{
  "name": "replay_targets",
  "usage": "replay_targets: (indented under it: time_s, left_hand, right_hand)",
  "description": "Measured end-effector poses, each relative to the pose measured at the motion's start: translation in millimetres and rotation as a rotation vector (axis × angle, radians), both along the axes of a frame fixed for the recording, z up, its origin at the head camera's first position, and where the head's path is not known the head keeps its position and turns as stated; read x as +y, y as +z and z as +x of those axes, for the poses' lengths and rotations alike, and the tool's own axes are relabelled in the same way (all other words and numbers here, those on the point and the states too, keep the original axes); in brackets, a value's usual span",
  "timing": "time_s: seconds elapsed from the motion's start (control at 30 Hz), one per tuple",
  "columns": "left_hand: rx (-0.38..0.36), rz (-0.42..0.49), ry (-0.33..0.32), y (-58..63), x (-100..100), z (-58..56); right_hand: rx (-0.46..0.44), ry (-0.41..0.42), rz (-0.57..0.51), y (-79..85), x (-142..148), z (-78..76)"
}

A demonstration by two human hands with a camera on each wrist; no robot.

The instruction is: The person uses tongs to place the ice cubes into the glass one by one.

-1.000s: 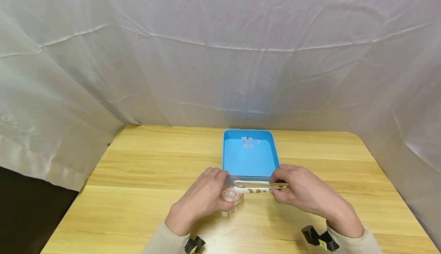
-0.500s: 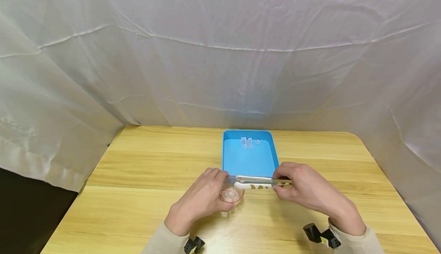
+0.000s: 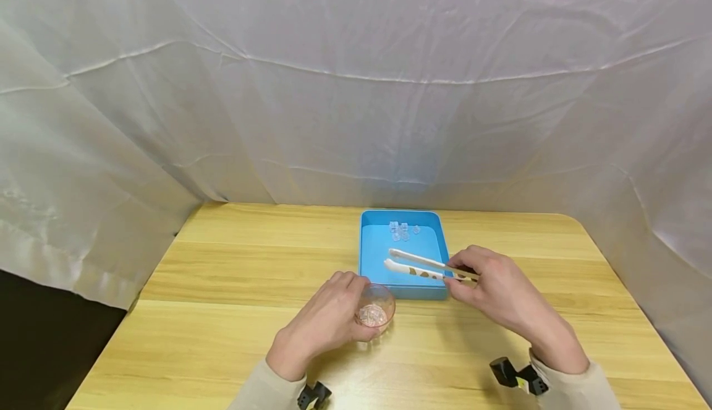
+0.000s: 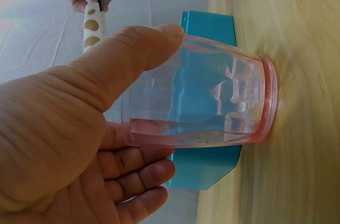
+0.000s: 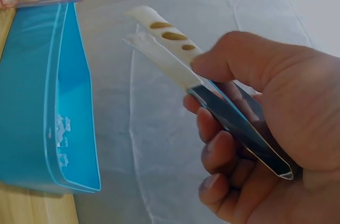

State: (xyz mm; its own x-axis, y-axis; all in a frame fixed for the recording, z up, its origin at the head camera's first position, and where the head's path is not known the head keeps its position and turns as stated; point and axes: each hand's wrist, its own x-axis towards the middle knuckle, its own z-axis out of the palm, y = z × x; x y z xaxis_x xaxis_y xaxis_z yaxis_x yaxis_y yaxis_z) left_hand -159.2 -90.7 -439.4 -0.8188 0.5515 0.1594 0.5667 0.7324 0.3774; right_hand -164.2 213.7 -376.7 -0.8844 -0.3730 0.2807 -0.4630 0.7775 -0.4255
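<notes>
My left hand (image 3: 325, 317) holds a clear pink-tinted cup (image 4: 202, 104) that stands upright on the table. Several clear cubes (image 4: 241, 94) lie at the cup's bottom. In my right hand (image 3: 495, 289) is a pair of tongs (image 5: 172, 35) with white, brown-spotted tips and metal handles, pinched between thumb and fingers. The tong tips stand a little apart with nothing between them, above the near part of a blue tray (image 3: 375, 255). More clear cubes (image 3: 402, 230) are grouped near the tray's back wall.
The wooden table (image 3: 250, 274) reaches out on both sides of the tray. A pale fabric curtain (image 3: 345, 119) hangs behind it and along the sides. Black wrist devices (image 3: 517, 379) sit at both sleeves.
My right hand has moved the tongs up and away from over the cup toward the tray, and their tips have spread. The left hand and cup have stayed in place.
</notes>
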Motion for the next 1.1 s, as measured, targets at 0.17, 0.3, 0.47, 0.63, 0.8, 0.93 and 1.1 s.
replay_targets:
  time_s: [0.17,0.3,0.47,0.63,0.8,0.93,1.1]
  left_hand:
    - [-0.009,0.002,0.001,-0.2,0.2,0.1]
    - [-0.003,0.007,-0.002,-0.3,0.2,-0.2]
    - [0.007,0.008,-0.008,-1.0,0.6,-0.3]
    - [0.005,0.003,-0.011,-1.1,1.1,0.2]
    - [0.02,0.001,-0.016,-1.3,1.1,0.6]
    - [0.018,0.001,-0.017,-1.7,1.2,1.0]
    - [0.006,0.003,-0.014,-1.8,0.9,2.2]
  right_hand:
    - [-0.003,-0.045,-0.031,-4.9,-0.4,-6.4]
    - [0.002,-0.092,-0.034,-9.2,-0.7,-14.0]
    - [-0.019,-0.164,-0.038,-14.0,-0.6,-24.9]
    - [-0.036,-0.238,-0.039,-20.6,-2.9,-35.1]
    - [-0.057,-0.295,-0.037,-28.0,-8.2,-42.1]
    - [-0.067,-0.309,-0.021,-32.8,-13.6,-47.0]
    - [-0.055,-0.305,0.031,-37.0,-19.4,-55.1]
